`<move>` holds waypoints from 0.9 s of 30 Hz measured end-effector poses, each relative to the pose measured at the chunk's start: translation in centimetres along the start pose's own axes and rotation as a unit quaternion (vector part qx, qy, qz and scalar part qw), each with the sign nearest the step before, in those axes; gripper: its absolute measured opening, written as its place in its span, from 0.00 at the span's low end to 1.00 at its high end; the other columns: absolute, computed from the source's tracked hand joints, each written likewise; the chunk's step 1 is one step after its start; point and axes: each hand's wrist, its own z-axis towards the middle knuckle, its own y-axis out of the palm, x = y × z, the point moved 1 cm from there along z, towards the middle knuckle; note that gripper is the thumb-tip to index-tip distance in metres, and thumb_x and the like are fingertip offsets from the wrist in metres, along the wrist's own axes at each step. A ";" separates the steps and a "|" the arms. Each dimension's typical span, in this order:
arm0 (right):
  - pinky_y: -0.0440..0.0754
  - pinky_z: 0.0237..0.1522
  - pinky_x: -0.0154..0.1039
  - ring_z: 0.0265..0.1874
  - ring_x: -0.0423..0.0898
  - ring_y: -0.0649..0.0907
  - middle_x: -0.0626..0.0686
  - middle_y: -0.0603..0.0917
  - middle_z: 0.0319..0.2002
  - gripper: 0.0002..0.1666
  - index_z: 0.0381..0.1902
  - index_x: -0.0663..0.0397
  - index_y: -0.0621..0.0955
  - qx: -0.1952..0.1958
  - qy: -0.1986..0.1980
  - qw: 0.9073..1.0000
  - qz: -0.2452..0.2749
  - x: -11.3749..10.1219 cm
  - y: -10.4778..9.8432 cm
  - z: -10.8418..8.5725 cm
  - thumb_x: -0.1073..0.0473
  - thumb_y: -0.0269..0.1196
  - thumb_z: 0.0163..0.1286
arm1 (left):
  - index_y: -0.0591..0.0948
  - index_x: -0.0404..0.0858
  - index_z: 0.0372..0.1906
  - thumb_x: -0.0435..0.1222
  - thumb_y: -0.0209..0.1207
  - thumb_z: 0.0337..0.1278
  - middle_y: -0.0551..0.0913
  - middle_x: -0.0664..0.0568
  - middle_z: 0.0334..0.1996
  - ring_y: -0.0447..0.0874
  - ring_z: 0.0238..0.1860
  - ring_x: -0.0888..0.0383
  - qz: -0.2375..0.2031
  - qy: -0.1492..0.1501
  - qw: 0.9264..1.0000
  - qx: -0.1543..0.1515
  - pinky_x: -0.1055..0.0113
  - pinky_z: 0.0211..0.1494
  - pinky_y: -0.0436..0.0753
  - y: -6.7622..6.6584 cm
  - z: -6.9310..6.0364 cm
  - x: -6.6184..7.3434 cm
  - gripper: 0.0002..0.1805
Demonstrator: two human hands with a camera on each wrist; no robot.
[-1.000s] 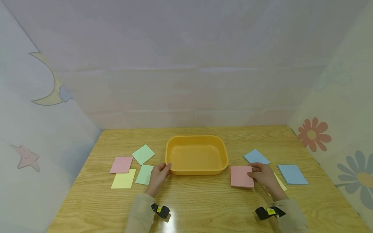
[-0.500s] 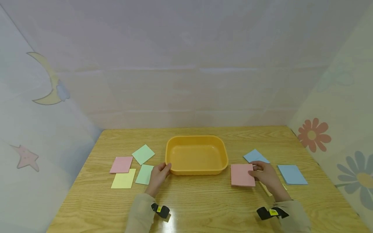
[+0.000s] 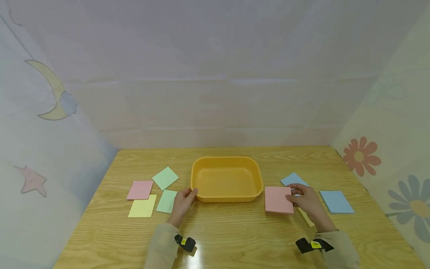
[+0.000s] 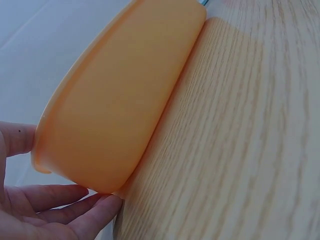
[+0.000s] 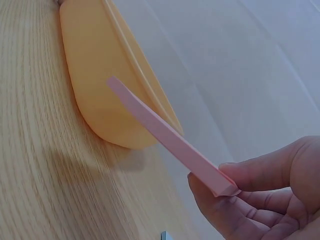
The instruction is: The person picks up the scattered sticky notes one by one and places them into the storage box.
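Above the wood-grained surface (image 3: 228,233), just right of the round-cornered yellow-orange plastic tray (image 3: 227,181), a flat, square, pale-pink paper pad (image 3: 278,200) with a visibly thick edge was pinched between the right hand (image 3: 308,203)'s nearly closed thumb and fingers, while the left hand (image 3: 181,206), thumb and fingers further apart, gripped the tray's near-left corner.

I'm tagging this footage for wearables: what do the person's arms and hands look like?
The left hand and right hand are bare, no gloves or rings visible. The left sleeve and right sleeve are beige. The left wrist piece and right wrist piece are black, each with a small yellow patch.
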 end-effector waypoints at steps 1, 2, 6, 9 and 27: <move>0.82 0.30 0.36 0.27 0.42 0.80 0.61 0.76 0.37 0.24 0.56 0.77 0.66 0.000 0.001 1.000 0.001 0.0 0.0 0.0 0.72 0.56 0.63 | 0.72 0.20 0.53 0.35 0.48 0.66 0.77 0.33 0.48 0.75 0.51 0.43 0.000 0.000 1.000 0.001 0.52 0.53 0.75 0.0 0.0 0.0 0.21; 0.82 0.30 0.36 0.27 0.42 0.80 0.62 0.76 0.37 0.24 0.56 0.77 0.66 0.001 0.002 1.000 0.001 -0.1 0.1 0.0 0.72 0.56 0.63 | 0.72 0.20 0.53 0.36 0.48 0.66 0.77 0.33 0.48 0.75 0.51 0.44 0.001 0.000 1.000 0.001 0.52 0.53 0.75 0.0 0.0 0.0 0.21; 0.82 0.31 0.36 0.27 0.41 0.80 0.62 0.76 0.37 0.25 0.56 0.77 0.66 0.005 -0.001 1.000 -0.003 -0.2 0.3 0.3 0.72 0.57 0.62 | 0.72 0.21 0.53 0.36 0.48 0.66 0.77 0.34 0.48 0.76 0.50 0.44 0.003 -0.001 1.000 0.003 0.52 0.53 0.75 0.0 0.1 -0.1 0.21; 0.82 0.31 0.36 0.28 0.41 0.80 0.63 0.77 0.38 0.26 0.57 0.77 0.65 0.009 -0.004 1.000 -0.005 -0.3 0.4 0.5 0.72 0.57 0.62 | 0.73 0.21 0.52 0.36 0.48 0.66 0.77 0.34 0.48 0.76 0.50 0.44 0.005 -0.004 1.000 0.003 0.52 0.53 0.75 0.0 0.1 -0.1 0.21; 0.81 0.30 0.35 0.28 0.42 0.79 0.63 0.75 0.38 0.25 0.57 0.75 0.66 0.013 0.002 1.000 -0.019 -0.7 0.2 0.4 0.70 0.56 0.64 | 0.73 0.20 0.52 0.34 0.48 0.66 0.78 0.33 0.47 0.76 0.50 0.43 -0.005 0.005 1.000 -0.002 0.52 0.53 0.75 0.0 0.2 -0.3 0.20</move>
